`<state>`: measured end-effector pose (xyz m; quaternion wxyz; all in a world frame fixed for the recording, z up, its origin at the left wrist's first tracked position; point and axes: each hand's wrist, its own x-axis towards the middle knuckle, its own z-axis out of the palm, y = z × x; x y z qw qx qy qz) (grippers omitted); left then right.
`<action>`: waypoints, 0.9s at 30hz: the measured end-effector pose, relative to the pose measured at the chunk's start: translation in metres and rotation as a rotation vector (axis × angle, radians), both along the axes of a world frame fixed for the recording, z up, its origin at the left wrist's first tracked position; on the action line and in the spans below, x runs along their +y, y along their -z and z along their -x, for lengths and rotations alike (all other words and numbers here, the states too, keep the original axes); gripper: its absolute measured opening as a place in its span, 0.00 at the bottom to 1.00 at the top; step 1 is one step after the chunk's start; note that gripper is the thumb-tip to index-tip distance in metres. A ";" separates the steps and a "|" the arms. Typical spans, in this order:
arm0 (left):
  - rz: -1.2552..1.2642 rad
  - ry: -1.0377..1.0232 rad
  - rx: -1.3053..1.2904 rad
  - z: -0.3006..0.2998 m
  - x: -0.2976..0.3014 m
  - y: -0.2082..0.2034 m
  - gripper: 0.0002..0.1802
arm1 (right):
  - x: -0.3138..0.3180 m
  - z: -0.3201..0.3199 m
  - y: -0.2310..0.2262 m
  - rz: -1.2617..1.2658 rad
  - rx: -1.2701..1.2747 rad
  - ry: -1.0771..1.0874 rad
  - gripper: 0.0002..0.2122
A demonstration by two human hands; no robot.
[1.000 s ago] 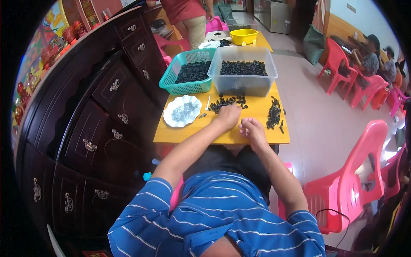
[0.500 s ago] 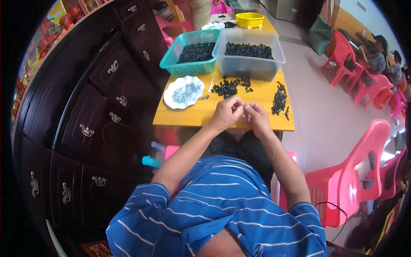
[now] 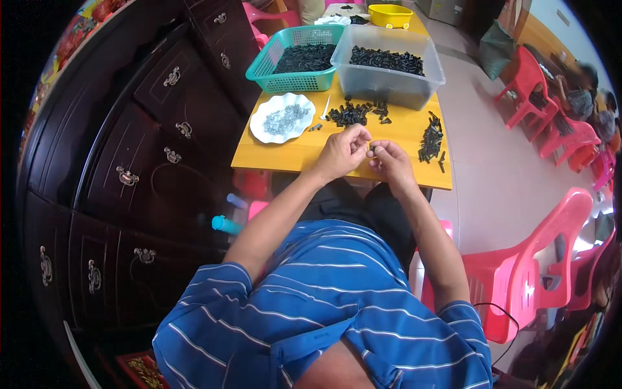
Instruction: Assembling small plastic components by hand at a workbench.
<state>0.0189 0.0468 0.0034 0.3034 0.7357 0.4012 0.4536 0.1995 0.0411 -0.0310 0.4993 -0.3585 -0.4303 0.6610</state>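
Head view: our left hand (image 3: 341, 153) and right hand (image 3: 387, 159) pinch a small black part (image 3: 372, 148) together, with loose black parts (image 3: 353, 114) left unassembled.

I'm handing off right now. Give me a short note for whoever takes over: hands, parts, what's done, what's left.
Left hand and right hand: together over the near table edge, fingertips pinching a small part too tiny to make out.
Parts: loose black pieces in a middle pile and a right pile; white plate of small metal bits on the left; green basket and clear bin behind, both holding black pieces.
Done: cannot tell which pile is finished.
Left: both loose piles, seemingly.
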 end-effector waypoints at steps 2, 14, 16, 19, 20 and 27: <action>-0.014 0.005 0.023 0.001 -0.001 -0.003 0.08 | 0.000 0.000 0.001 -0.031 -0.015 0.000 0.08; -0.004 -0.043 -0.016 0.005 -0.001 0.012 0.08 | -0.001 0.001 0.002 -0.184 -0.127 -0.088 0.03; 0.010 -0.061 -0.024 0.006 -0.002 0.015 0.08 | -0.001 0.001 0.002 -0.176 -0.140 -0.088 0.03; 0.042 -0.057 -0.061 0.009 -0.005 0.022 0.09 | 0.000 -0.001 0.002 -0.142 -0.128 -0.076 0.03; 0.060 -0.060 -0.082 0.010 -0.005 0.026 0.09 | -0.001 -0.002 0.001 -0.154 -0.139 -0.077 0.03; 0.062 -0.068 -0.148 0.013 -0.014 0.033 0.09 | -0.001 0.000 0.000 -0.128 -0.198 -0.052 0.10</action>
